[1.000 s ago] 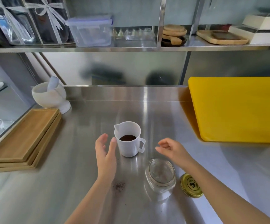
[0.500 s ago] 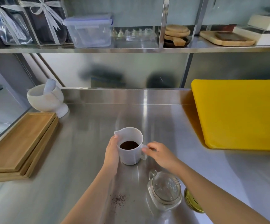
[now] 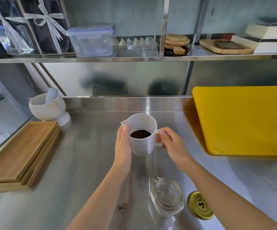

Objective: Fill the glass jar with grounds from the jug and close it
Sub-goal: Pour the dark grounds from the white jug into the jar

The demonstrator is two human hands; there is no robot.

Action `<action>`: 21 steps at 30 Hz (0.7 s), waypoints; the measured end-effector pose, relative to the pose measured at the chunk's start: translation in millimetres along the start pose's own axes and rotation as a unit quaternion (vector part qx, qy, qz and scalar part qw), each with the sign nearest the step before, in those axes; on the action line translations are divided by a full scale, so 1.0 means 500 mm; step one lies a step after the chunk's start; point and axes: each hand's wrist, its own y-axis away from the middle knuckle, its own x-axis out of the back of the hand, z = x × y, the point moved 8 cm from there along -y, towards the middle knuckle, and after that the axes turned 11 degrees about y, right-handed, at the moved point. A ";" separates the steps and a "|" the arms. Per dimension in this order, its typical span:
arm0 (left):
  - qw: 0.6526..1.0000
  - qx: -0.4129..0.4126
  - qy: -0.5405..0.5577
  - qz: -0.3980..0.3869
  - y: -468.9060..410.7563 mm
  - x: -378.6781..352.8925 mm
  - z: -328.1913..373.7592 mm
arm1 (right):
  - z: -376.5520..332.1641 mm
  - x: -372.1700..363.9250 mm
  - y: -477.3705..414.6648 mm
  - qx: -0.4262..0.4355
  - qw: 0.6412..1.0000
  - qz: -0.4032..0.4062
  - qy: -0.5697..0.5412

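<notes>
A white plastic jug (image 3: 142,143) with dark grounds (image 3: 140,134) in its bottom is held above the steel counter (image 3: 78,163), upright. My left hand (image 3: 122,146) cups its left wall just below the spout. My right hand (image 3: 171,143) pinches its handle on the right. An open glass jar (image 3: 167,195) stands on the counter nearer to me, below the jug and under my right forearm. Its gold lid (image 3: 200,205) lies flat just right of the jar.
A small spill of grounds (image 3: 122,208) lies left of the jar. Stacked wooden trays (image 3: 19,153) sit at the left, a white mortar and pestle (image 3: 48,107) behind them. A yellow cutting board (image 3: 244,120) leans at the right. A shelf with boxes runs overhead.
Both hands closed in on the jug from either side and took hold of it. The jug has come up off the counter and the view has tilted.
</notes>
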 end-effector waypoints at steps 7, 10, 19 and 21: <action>0.987 -0.084 0.009 -0.138 0.073 -0.133 0.088 | -0.092 0.124 0.039 0.026 0.981 0.156 -0.112; 0.977 -0.086 0.032 -0.195 0.101 -0.160 0.089 | -0.102 0.159 0.071 0.025 0.970 0.194 -0.145; 0.989 0.071 -0.085 -0.095 0.088 -0.049 -0.067 | -0.046 0.210 0.159 -0.015 0.944 0.252 -0.213; 0.975 0.098 -0.151 -0.127 0.094 -0.029 -0.115 | -0.033 0.218 0.178 -0.026 0.936 0.264 -0.232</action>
